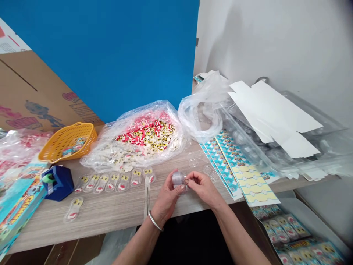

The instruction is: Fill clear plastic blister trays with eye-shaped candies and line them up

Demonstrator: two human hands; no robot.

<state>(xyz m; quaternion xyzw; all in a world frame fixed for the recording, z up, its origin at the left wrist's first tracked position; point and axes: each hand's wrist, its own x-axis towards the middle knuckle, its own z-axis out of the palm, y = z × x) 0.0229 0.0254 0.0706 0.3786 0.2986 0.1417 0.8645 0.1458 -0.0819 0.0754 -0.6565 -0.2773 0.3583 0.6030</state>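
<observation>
A clear plastic capsule (pixel 178 179) is pinched between the closed fingers of my left hand (pixel 167 198) and right hand (pixel 202 187), just above the front edge of the desk (pixel 96 221). Clear capsule halves (pixel 194 159) lie just ahead, and a row of plastic eye-and-mouth pieces (pixel 114 183) lies to my left. Farther back, a clear plastic bag (pixel 143 114) holds red, yellow and white pieces, and a yellow basket (pixel 55 145) holds small packets.

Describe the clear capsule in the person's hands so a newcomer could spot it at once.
At the wood-grain table's front edge, find the left hand with a bangle and the right hand. Between them is a small clear plastic capsule, the only clear piece off the table.
</observation>
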